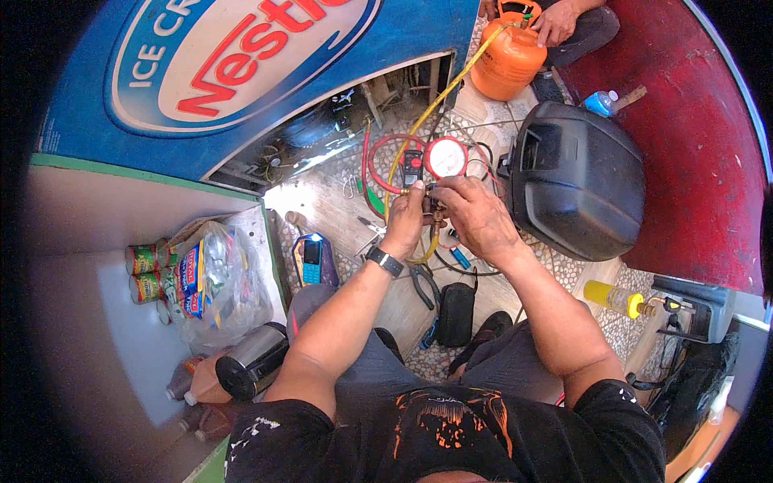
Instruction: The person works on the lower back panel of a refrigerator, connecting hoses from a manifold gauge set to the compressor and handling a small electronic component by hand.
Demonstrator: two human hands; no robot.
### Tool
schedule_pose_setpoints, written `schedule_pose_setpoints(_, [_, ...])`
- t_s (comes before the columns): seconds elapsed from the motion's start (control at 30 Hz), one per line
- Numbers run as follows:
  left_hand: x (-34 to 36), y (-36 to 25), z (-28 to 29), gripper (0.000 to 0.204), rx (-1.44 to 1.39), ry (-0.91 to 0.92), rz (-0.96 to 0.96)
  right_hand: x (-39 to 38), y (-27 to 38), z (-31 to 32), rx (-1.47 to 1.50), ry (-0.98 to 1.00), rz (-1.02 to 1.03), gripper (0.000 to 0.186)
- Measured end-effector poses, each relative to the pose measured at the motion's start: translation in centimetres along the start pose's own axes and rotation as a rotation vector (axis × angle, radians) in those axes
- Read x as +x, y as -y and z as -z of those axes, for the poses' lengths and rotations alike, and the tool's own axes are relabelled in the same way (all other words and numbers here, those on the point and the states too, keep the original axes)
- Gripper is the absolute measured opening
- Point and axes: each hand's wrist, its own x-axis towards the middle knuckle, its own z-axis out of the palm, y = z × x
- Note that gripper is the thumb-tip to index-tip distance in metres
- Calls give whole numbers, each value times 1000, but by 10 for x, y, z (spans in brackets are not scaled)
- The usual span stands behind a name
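Observation:
My left hand [405, 221] is closed on the manifold valve body [432, 199], its thumb raised beside a brass hose fitting. My right hand [475, 217] has its fingers curled over the same body from the right. A red-rimmed dial gauge [445, 157] sits above my hands, next to a black and red meter [412, 167]. Red hoses [378, 145] loop to the left, and a yellow hose [427, 251] bends down below the fitting. Pliers [425, 288], a blue phone [311, 259] and a black pouch [456, 314] lie on the floor around me.
An open-based blue freezer [97, 105] stands ahead. A co-worker's hand [555, 24] touches an orange cylinder [503, 64]. A black case [576, 185] and yellow canister [608, 298] are right; cans [143, 286], bags [225, 282] and a kettle [250, 362] are left.

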Motion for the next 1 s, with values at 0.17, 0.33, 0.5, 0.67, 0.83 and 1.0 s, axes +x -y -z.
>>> schedule_pose_setpoints(0.17, [-4, -5, -3, 52, -46, 11, 21, 3, -1, 6, 53, 78, 72, 45])
schedule_pose_setpoints(0.33, [-5, -5, -6, 51, -75, 15, 20, 2, -3, 6, 37, 94, 40, 42])
schedule_pose_setpoints(0.5, [-3, -3, -6, 51, -77, 3, 23, -1, -5, 1, -7, -22, 31, 36])
schedule_pose_setpoints(0.67, [0, 8, -4, 50, -60, 40, 39, -2, -1, -18, -53, -153, -247, 44])
schedule_pose_setpoints(0.83, [-2, 9, -2, 49, -69, -19, 41, 0, 9, -2, -37, -23, -158, 38])
schedule_pose_setpoints(1.0, [0, 5, -3, 48, -134, 34, 15, -4, 2, -8, -58, 29, -196, 46])
